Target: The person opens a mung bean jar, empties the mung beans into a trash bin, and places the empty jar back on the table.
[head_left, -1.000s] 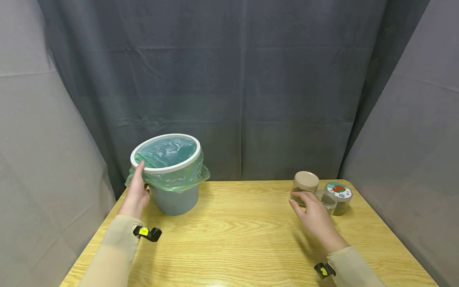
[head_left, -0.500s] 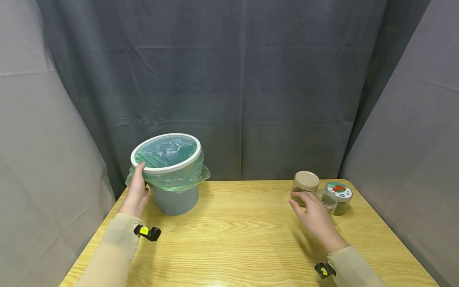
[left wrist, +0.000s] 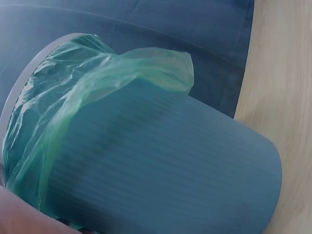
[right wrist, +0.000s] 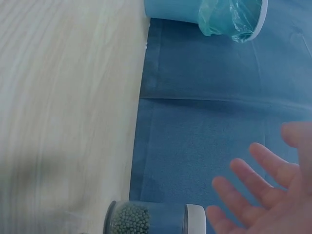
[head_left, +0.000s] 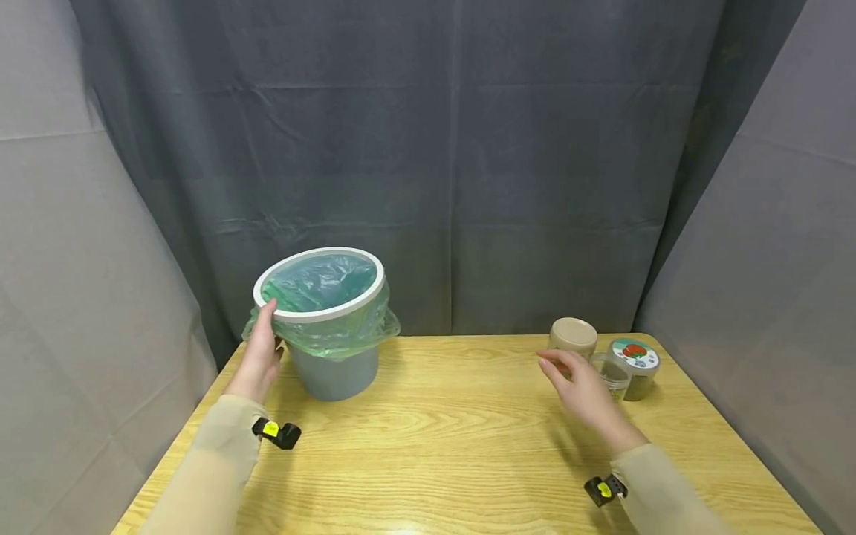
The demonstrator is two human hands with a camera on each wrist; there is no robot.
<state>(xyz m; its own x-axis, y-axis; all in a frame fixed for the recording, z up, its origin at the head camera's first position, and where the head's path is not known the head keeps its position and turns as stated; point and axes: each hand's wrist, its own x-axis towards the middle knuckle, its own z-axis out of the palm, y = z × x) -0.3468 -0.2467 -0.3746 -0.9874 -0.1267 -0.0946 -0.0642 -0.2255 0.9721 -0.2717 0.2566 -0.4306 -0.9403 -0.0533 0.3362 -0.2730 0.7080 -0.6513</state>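
Note:
In the head view, a grey trash can [head_left: 337, 375] with a white rim stands at the left, lined with a translucent green bag [head_left: 334, 338] folded over outside. My left hand [head_left: 259, 364] holds its near left side, thumb up at the rim; the fingers behind are mostly hidden. On the right, my right hand [head_left: 588, 397] hovers with nothing in it, overlapping a beige-lidded jar [head_left: 573, 332]. Its fingers look spread in the right wrist view, beside a jar of small green beans [right wrist: 130, 219]. Right behind the hand stand a clear container [head_left: 614, 375] and a jar with a tomato-print lid [head_left: 635, 354].
The things stand on a light wooden table [head_left: 435, 438]. A dark grey curtain [head_left: 455, 163] hangs behind its far edge, and pale cloth panels [head_left: 769, 282] close in both sides.
The trash can has shifted slightly right with my left hand on it. My right hand has risen a little, fingertips now nearer the beige lid.

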